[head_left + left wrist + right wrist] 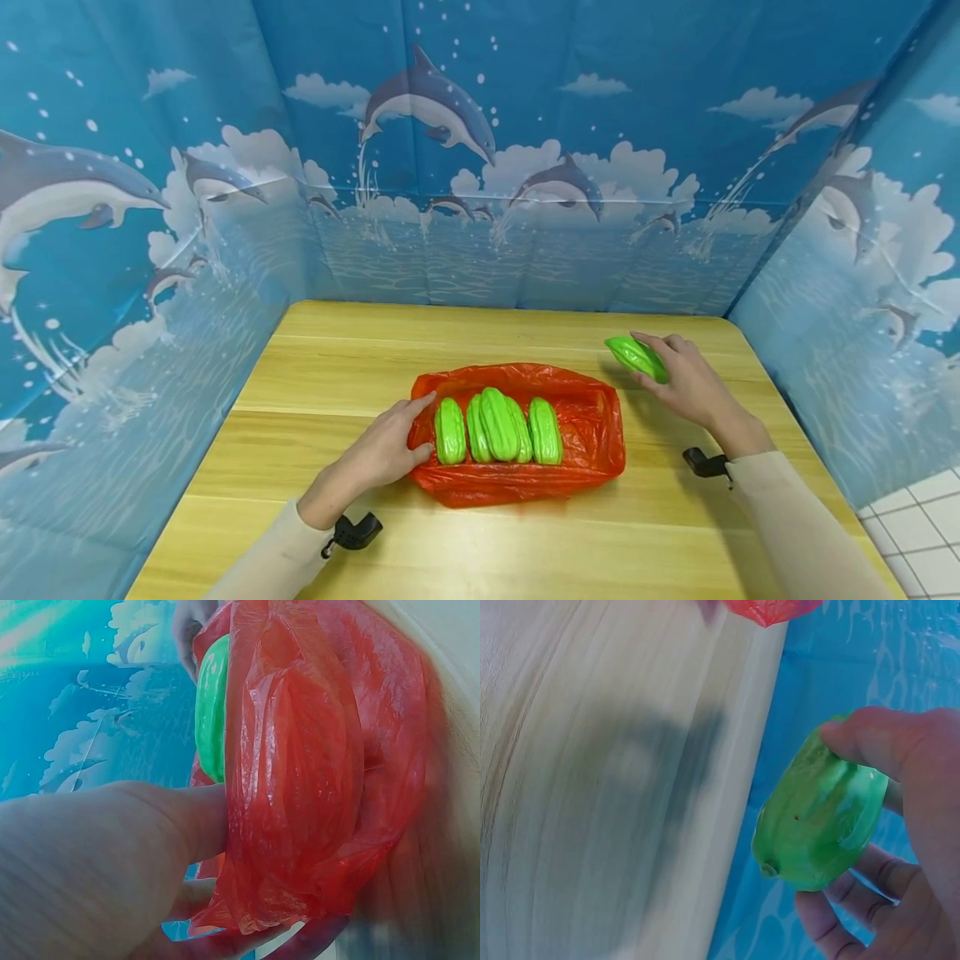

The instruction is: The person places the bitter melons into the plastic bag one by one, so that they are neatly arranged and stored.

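Note:
My right hand (693, 382) grips a glossy green ridged star fruit (634, 356) above the table, to the right of the red plastic bag (600, 433). Thumb and fingers hold the fruit from opposite sides in the right wrist view, where its small nub (769, 868) shows. At the bag's left end, my left hand (382, 446) holds the side of the bag, its thumb (206, 821) tucked behind the rim. Part of the left fingers is hidden by the red film. Several more star fruits (498, 425) lie side by side in the opened bag, some overlapping in the middle.
The bag rests on a light wooden table (337, 358). Blue curtains (525, 258) printed with dolphins hang around the back and sides. White tiles (922, 521) show at the lower right. A black wrist device (356, 532) sits by each sleeve.

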A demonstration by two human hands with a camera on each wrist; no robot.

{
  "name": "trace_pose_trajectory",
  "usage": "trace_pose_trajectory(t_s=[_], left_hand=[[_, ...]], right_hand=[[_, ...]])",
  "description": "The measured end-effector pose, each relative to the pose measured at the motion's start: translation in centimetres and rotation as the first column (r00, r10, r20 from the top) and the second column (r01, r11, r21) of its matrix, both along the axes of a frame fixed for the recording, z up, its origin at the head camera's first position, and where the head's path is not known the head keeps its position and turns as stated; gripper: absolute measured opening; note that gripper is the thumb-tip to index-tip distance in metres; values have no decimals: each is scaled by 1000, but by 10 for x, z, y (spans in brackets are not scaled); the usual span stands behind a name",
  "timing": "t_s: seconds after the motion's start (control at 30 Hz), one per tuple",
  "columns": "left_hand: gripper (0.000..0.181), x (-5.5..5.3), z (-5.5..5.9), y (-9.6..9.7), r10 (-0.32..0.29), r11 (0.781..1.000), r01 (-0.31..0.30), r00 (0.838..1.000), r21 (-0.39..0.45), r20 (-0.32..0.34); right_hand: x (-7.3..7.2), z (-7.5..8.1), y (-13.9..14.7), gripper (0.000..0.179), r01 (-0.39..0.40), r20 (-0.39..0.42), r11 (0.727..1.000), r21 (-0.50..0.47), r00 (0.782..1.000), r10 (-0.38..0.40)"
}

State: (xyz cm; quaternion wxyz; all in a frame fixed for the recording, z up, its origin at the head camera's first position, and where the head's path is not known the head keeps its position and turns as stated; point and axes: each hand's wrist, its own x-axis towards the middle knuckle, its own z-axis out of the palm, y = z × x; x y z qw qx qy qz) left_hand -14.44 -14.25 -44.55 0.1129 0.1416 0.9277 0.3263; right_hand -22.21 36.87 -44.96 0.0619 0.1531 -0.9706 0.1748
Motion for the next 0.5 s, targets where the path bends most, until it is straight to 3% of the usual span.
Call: trace_pose_trajectory(t_s=[0.5], left_hand=[[78, 1, -3, -2, 7, 1000, -7, 1000, 14, -29]], right_hand=[[12, 20, -14, 74, 17, 3, 1000, -25, 1000, -17]])
